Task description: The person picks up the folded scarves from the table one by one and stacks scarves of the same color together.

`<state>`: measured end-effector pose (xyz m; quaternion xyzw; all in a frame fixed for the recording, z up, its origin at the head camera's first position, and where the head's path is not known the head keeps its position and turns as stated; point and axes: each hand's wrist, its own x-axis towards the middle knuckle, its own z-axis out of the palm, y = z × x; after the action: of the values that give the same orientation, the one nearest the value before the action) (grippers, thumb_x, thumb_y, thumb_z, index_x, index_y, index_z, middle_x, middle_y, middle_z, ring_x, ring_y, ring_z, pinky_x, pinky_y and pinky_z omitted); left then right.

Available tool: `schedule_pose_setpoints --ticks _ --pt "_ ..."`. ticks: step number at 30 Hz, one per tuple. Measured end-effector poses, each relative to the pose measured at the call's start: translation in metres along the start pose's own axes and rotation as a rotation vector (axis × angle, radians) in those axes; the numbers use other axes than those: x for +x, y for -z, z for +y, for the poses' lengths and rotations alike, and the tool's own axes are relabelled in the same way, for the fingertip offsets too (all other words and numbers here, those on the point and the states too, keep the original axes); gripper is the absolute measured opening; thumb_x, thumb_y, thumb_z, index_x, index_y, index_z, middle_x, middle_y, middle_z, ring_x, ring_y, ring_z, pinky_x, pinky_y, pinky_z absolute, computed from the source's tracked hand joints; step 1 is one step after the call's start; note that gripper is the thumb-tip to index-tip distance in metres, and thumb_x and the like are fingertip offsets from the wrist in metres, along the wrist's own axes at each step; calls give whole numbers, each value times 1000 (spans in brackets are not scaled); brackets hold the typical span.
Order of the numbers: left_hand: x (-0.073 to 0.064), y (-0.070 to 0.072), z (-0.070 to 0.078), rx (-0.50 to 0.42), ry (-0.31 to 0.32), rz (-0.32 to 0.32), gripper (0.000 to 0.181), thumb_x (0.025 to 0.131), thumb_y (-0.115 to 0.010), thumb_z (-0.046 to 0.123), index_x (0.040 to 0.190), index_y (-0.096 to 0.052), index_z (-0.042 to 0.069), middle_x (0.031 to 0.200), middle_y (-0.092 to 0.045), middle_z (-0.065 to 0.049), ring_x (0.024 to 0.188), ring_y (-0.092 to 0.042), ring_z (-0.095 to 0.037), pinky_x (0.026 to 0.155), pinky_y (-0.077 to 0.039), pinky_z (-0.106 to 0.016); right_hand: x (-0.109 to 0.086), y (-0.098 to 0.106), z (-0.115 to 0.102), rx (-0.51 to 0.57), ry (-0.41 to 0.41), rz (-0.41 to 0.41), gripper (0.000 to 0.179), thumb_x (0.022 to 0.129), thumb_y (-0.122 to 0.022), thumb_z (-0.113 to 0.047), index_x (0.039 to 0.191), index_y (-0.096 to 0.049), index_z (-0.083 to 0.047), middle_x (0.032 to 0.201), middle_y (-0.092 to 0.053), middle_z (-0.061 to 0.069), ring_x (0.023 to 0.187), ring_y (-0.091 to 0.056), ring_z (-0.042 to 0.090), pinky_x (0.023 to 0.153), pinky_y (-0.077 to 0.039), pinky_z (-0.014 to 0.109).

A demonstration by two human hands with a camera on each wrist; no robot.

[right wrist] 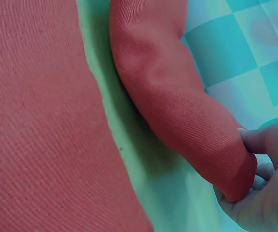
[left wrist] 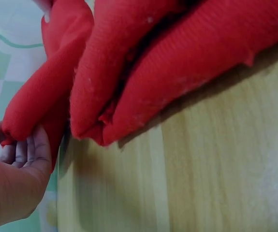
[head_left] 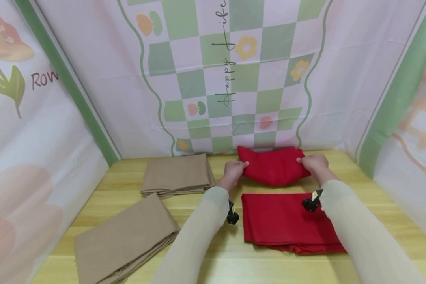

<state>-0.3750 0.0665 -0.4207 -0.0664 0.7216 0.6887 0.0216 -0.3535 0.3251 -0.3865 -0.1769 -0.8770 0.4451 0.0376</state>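
Observation:
A folded red cloth [head_left: 275, 165] sags between the two hands at the back of the table. My left hand [head_left: 233, 173] pinches its left end, thumb on top and fingers beneath, as the left wrist view also shows. At the other end, my right hand [head_left: 316, 165] grips the right edge between thumb and fingers. Nearer to me lies a second folded red cloth [head_left: 280, 221] with layered, slightly frayed edges, partly covered by the right forearm. In the right wrist view the held cloth [right wrist: 177, 106] hangs in a soft roll above the table.
Two folded tan cloths lie on the left: one at the back [head_left: 177, 173], one nearer and turned at an angle [head_left: 124, 240]. The wooden table [head_left: 213, 260] ends against a printed fabric backdrop [head_left: 213, 79], with fabric side walls left and right.

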Motion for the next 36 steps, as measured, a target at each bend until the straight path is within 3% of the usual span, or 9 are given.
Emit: schedule_pose_setpoints --ticks 4,10,16,25,33,36 --pt "-1 -2 2 -2 -20 13 15 87 -73 14 87 -74 -1 76 -61 1 68 -49 -10 63 -43 -23 -2 0 -4 -13 18 14 38 92 -62 -21 112 -61 12 105 -56 21 93 -48 32 70 -43 34" --pt "-7 -4 8 -16 -19 15 17 88 -73 16 90 -74 -1 87 -65 -1 75 -54 -11 71 -50 -29 -7 5 -9 -32 70 31 33 90 -63 -19 101 -63 13 100 -56 22 93 -48 34 68 -43 32" --pt "-10 -5 12 -28 -4 24 18 88 -73 16 94 -75 -1 95 -66 -2 78 -60 -12 70 -53 -29 -10 11 -11 -68 97 7 38 92 -62 -19 109 -60 15 112 -53 28 98 -48 39 74 -45 39" --pt "-16 -2 15 -9 -21 11 19 89 -72 17 97 -74 0 95 -67 -3 76 -62 -13 70 -54 -30 -14 15 -12 -106 171 11 36 92 -62 -19 100 -65 16 101 -58 25 93 -47 37 69 -42 36" --pt "-19 0 19 -26 -55 -7 19 89 -72 16 97 -74 -1 90 -67 -2 70 -59 -11 71 -54 -33 -19 17 -13 -100 171 -1 42 93 -61 -22 112 -61 15 117 -53 30 102 -48 40 72 -43 35" --pt "-20 0 20 -18 -68 -7 19 88 -73 16 97 -74 -1 91 -67 -1 70 -59 -9 68 -53 -29 -21 18 -15 -103 159 -9 45 94 -61 -24 116 -59 15 120 -52 31 104 -47 41 74 -44 36"
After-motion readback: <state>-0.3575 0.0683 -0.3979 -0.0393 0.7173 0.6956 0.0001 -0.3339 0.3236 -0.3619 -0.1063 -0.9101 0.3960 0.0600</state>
